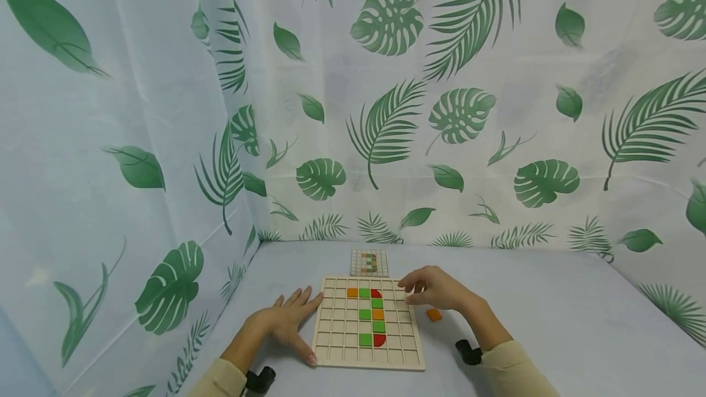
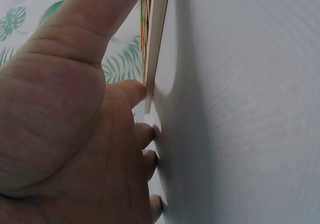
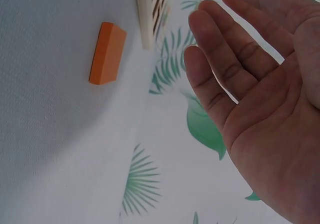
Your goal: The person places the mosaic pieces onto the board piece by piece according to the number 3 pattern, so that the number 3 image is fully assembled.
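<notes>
A square wooden grid board (image 1: 336,348) lies flat on the table with several green, orange and red tiles in its right-of-middle cells. The red tiles, such as the upper one (image 1: 376,293), have a rounded side. My left hand (image 1: 288,321) is spread along the board's left side, thumb at the near corner and index fingertip on the edge. Over the board's far right edge hovers my right hand (image 1: 438,288), fingers loosely bent and nothing between them. Just below it, a loose orange tile (image 1: 434,314) rests on the table, also visible in the right wrist view.
Behind the board lies a small pattern card (image 1: 369,263) showing a grid with coloured cells. A leaf-print curtain (image 1: 386,201) stands along the back and left of the pale table (image 1: 551,305). Black wrist cameras (image 1: 469,352) sit at both sleeves.
</notes>
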Demonstrator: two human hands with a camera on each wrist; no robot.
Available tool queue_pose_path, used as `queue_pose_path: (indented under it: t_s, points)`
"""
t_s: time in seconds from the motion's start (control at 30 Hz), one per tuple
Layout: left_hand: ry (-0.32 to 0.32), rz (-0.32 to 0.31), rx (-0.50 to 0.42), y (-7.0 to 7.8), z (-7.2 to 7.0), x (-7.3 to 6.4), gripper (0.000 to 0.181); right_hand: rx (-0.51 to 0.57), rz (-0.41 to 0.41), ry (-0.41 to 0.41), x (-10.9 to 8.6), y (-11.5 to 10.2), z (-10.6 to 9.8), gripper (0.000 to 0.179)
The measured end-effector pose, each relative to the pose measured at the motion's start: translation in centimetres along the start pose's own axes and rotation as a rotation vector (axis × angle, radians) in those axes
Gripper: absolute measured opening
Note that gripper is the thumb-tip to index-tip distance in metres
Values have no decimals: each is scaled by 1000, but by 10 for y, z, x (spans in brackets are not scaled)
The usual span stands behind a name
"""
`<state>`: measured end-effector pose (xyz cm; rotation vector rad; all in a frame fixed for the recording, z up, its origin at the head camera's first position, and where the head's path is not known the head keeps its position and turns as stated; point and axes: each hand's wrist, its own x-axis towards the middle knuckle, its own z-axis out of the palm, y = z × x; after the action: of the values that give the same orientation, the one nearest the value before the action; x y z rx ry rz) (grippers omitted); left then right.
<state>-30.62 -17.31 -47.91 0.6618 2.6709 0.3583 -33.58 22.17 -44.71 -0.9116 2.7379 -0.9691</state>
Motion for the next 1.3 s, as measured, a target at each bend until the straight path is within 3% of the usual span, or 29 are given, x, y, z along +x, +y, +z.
queue_pose_path:
  t_s: [1.0,1.17,1.3]
  points:
    - [-5,-12,2,-2,0,3,137,39,174,-45,-12,16,-6,28]
    - [-9,-12,1,-3,1,4,137,-2,241,-40,-16,18,-6,25]
    - [-8,-9,-3,-3,2,4,138,-30,244,-40,-18,21,-7,24]
